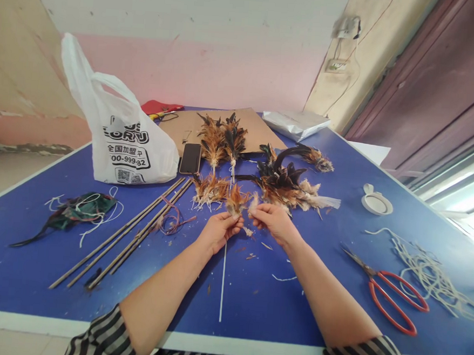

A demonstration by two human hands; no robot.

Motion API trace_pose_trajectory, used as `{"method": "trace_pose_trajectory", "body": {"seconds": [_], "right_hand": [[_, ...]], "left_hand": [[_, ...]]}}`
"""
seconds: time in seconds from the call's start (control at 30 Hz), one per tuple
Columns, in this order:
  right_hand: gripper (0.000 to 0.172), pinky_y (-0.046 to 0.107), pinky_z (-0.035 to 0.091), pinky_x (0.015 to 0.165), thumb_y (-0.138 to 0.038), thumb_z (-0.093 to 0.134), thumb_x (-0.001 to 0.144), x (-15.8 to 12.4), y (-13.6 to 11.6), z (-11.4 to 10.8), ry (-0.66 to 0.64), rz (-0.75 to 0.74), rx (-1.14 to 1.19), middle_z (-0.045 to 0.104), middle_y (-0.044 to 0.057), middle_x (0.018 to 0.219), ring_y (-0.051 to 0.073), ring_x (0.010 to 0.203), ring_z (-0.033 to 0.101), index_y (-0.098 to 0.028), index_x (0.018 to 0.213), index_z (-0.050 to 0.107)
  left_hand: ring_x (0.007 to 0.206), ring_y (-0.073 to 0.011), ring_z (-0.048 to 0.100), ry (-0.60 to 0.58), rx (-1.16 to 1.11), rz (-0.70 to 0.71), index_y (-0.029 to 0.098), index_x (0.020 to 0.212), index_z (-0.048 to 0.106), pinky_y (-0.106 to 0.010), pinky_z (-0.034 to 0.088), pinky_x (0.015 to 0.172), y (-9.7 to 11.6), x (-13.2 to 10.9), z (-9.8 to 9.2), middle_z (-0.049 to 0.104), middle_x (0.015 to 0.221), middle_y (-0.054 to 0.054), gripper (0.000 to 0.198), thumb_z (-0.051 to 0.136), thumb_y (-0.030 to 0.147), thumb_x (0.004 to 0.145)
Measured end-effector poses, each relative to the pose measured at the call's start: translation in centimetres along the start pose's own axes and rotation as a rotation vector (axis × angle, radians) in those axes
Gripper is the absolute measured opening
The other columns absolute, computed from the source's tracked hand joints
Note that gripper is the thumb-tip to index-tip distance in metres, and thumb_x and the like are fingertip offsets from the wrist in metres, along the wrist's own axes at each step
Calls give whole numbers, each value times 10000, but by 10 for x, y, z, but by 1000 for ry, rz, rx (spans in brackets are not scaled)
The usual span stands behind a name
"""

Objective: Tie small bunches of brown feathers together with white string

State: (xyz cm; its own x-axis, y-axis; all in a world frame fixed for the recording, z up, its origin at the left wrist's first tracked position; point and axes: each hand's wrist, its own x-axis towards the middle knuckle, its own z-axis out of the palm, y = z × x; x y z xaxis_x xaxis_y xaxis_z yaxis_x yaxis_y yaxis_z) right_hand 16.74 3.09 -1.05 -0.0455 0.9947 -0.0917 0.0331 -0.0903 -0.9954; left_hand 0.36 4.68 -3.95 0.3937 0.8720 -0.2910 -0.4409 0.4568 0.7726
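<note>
My left hand [222,230] pinches a small bunch of brown feathers [236,201], tips pointing away from me. Close on its right, my right hand [276,223] has a pale fluffy feather [253,202] between thumb and fingers. Just beyond the left hand lies a row of orange-brown feathers [212,189] with whitish quill ends. A larger heap of dark and tan feathers [283,181] sits past the right hand. Two tied feather bundles [214,141] rest farther back, partly on cardboard [175,132]. Loose bits of fluff are scattered under my hands.
Thin sticks [136,230], a white plastic bag [130,137] and a phone [190,158] are on the left of the blue table [260,309]. On the right lie red-handled scissors [387,291], pale string [421,266] and a small round white container [377,202].
</note>
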Motion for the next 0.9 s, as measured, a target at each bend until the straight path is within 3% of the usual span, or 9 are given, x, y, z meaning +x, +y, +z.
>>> {"method": "trace_pose_trajectory", "body": {"seconds": [0.23, 0.43, 0.67, 0.77, 0.9], "right_hand": [[205, 208, 339, 483, -316, 667, 583, -1, 4, 21, 37, -15, 33, 541, -29, 572, 54, 471, 417, -140, 658, 592], [175, 217, 375, 563, -259, 665, 582, 3, 10, 20, 68, -55, 19, 533, -30, 609, 67, 544, 462, -138, 646, 555], [186, 197, 305, 462, -291, 639, 617, -1, 2, 13, 12, -33, -8, 522, -41, 580, 50, 474, 403, -142, 698, 563], [174, 198, 290, 451, -294, 631, 623, -1, 1, 14, 53, -49, -64, 478, -56, 513, 45, 447, 369, -140, 640, 553], [158, 212, 350, 511, -266, 634, 609, 1, 4, 17, 59, -43, -37, 525, -34, 566, 66, 507, 438, -133, 639, 555]], "left_hand": [[618, -104, 620, -40, 15, -36, 72, 827, 637, -131, 485, 499, -2, -1, 0, 652, 768, -96, 141, 612, 122, 698], [596, -94, 613, -28, 22, -43, 61, 788, 634, -128, 486, 513, -3, -3, 3, 646, 712, -87, 109, 616, 112, 693], [513, -55, 571, -40, 37, -32, 58, 743, 632, -128, 488, 523, -4, -3, 3, 623, 633, -52, 67, 619, 93, 687], [556, -73, 593, -31, 45, -34, 57, 753, 633, -130, 491, 528, -4, -3, 3, 636, 669, -68, 76, 617, 100, 692], [640, -110, 625, -30, 52, -44, 58, 792, 632, -133, 495, 530, -4, -3, 4, 655, 757, -99, 111, 618, 107, 693]]}}
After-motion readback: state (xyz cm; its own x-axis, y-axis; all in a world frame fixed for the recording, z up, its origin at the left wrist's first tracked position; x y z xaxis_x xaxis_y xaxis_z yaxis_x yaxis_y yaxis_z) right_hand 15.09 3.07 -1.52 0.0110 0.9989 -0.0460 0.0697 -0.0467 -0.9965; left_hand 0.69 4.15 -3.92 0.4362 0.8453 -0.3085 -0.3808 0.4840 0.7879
